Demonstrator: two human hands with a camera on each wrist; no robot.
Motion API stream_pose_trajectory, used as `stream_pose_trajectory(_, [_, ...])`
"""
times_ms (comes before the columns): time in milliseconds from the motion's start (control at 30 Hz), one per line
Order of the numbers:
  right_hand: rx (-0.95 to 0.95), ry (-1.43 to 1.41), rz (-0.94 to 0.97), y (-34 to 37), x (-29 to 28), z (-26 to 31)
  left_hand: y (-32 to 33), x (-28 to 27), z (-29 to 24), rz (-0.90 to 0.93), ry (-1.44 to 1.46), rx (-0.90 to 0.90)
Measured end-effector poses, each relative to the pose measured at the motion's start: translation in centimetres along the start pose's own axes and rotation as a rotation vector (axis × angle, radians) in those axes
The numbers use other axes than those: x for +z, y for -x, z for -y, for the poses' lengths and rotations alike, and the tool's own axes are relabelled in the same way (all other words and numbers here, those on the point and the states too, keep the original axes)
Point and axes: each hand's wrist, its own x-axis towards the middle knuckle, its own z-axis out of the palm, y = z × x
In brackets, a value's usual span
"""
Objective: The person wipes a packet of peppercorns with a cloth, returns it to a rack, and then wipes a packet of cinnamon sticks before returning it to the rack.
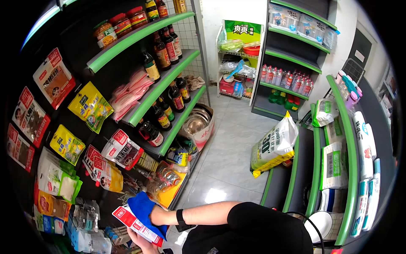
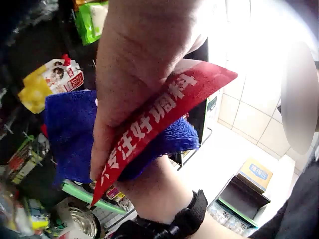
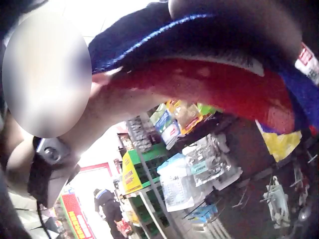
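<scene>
One bag [image 1: 137, 226] is likely light, bendy and slippery; hold its edges. The left fingers [image 2: 102, 149] pinch it; how the right hand's fingers hold the cloth [image 1: 141, 206], I can't tell.

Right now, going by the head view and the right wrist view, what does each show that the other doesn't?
Only the head view shows the yellow-and-white sack by the right-hand shelves, the red-capped bottles on the far shelving, and the dark sauce bottles on the left shelves.

Only the right wrist view shows a person in dark clothing in the background, and the yellow sign on a rack.

Both show the blue cloth against the red-and-white packet, plus clear-wrapped goods on the display.
</scene>
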Motion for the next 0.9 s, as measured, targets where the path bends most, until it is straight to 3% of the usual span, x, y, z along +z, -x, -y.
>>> stream_pose_trajectory(133, [-0.029,0.027,-0.058,1.3,1.1,2.6,-0.6,0.6,-0.7,-0.189,0.079,0.01])
stream_pose_trajectory(200, [0.074,0.039,0.268,1.6,-0.1,4.8,-0.7,1.0,-1.7,-0.131,0.085,-0.009])
stream_pose_trajectory(267, [0.167,-0.271,0.322,1.3,-2.2,7.8,-0.9,-0.1,-1.9,-0.045,0.052,-0.003])
stream_pose_trajectory(367, [-0.228,0.1,0.041,2.6,0.8,7.1,-1.1,-2.9,-1.2,0.027,0.036,0.021])
stream_pose_trajectory(467, [-0.258,0.089,0.049,1.1,0.5,5.8,-0.9,-5.6,0.1,0.078,0.021,0.025])
stream_pose_trajectory(533, [-0.277,0.13,-0.007,0.3,1.1,3.8,0.6,-1.4,0.1,-0.253,-0.022,-0.034])
stream_pose_trajectory(600, [-0.095,0.198,0.264,-1.3,-1.5,4.1,1.5,0.5,0.1,-0.222,0.018,-0.03])
stream_pose_trajectory(700, [0.179,-0.15,0.176,0.9,1.1,0.2,1.8,0.9,0.4,-0.177,-0.033,0.052])
stream_pose_trajectory(800, [0.287,-0.179,0.153,2.8,1.6,0.8,1.6,0.4,0.5,-0.189,-0.013,0.03])
stream_pose_trajectory(900, [0.032,0.094,0.072,3.4,1.1,2.9,0.4,0.3,-0.1,-0.218,0.095,-0.027])
